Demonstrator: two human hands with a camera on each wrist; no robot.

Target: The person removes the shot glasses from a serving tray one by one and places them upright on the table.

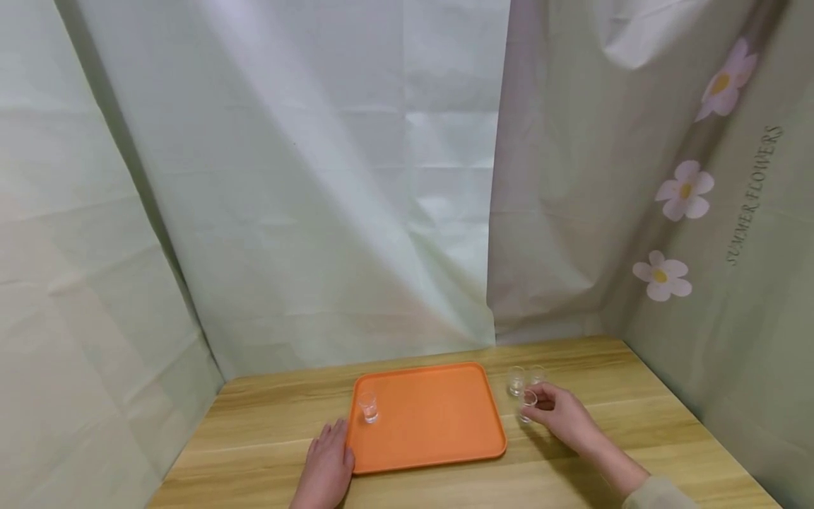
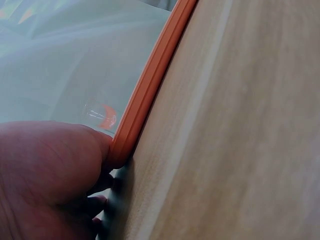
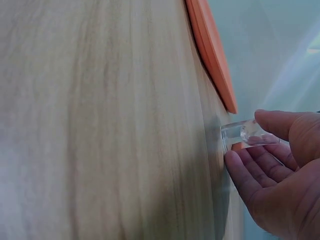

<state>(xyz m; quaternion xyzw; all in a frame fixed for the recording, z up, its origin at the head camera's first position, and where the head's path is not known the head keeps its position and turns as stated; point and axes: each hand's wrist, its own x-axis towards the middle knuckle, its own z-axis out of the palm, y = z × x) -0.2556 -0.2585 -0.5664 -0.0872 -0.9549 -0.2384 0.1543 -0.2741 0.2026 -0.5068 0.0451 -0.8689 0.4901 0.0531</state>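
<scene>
My right hand (image 1: 564, 416) pinches a small clear shot glass (image 3: 240, 134) between thumb and fingers, to the right of the orange tray (image 1: 432, 417). The glass is upright, its base close to the wooden table. Just behind it in the head view are two more clear shot glasses, one (image 1: 516, 382) nearer the tray and another (image 1: 538, 373) partly hidden by my fingers. On the tray's left part stands a further shot glass (image 1: 368, 408). My left hand (image 1: 326, 463) rests at the tray's front left corner, its thumb against the rim and its fingers stretched forward along the side.
The wooden table (image 1: 273, 410) carries the tray near its middle. Pale curtains (image 1: 318, 212) hang behind and on both sides, with printed flowers (image 1: 685, 190) and lettering on the right one.
</scene>
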